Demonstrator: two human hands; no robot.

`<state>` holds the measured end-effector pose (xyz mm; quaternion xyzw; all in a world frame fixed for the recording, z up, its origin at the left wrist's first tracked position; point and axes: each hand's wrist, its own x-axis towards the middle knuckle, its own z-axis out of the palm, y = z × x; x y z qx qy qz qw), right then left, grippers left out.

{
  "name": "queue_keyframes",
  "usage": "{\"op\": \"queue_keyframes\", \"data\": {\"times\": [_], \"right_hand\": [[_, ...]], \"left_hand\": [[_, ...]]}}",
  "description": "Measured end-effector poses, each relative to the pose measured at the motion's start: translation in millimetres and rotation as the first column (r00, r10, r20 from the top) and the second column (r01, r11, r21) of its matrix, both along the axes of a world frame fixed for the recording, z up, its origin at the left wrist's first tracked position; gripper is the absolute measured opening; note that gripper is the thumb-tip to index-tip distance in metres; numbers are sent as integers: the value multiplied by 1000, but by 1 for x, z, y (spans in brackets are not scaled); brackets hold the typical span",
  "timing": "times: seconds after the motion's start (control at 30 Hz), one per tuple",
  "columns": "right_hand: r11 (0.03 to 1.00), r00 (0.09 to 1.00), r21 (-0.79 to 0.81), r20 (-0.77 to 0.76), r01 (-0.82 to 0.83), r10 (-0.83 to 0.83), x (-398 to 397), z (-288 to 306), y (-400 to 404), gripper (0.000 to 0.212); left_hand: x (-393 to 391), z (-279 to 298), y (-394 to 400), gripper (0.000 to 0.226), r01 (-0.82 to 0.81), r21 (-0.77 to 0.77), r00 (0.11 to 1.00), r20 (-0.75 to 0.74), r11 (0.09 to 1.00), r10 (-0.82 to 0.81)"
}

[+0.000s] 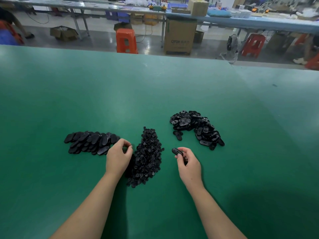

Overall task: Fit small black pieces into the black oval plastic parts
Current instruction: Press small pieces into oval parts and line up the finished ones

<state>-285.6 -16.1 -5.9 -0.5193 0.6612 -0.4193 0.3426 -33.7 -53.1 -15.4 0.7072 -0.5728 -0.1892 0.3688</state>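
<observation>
Here the right hand (189,163) pinches one black oval part (177,151) between thumb and curled fingers (181,156), lifted just above the green counter (120,94). Just left of it lies a long heap of small black pieces (148,156), running toward the person. The left hand (119,156) hovers at the heap's left edge, its fingers curled with thumb and fingertips drawn close together; whether they pinch a piece, I cannot tell. Beyond that hand, further left, sits a tidy pile of oval parts (90,142) lying smooth side up. To the right and farther back spreads a looser pile of oval parts (196,128) with their hollow sides showing. Past the counter's far edge stand an orange stool (126,40) and a cardboard box (179,37) on the floor.
</observation>
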Motion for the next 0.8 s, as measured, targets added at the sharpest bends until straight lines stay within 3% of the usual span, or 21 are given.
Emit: {"op": "queue_keyframes", "data": {"times": [0.27,0.47,0.8], "right_hand": [[999,999,-12,5,33,-33,1,0,0,15],[997,997,-38,10,71,-70,2,0,1,16],[995,1000,-103,-14,12,-14,2,2,2,17]], "left_hand": [[2,-3,-1,26,-10,20,998,-56,1000,11],[4,-3,-2,13,-7,11,996,-84,1000,8],[4,-3,-3,13,17,24,1000,-1,1000,-17]]}}
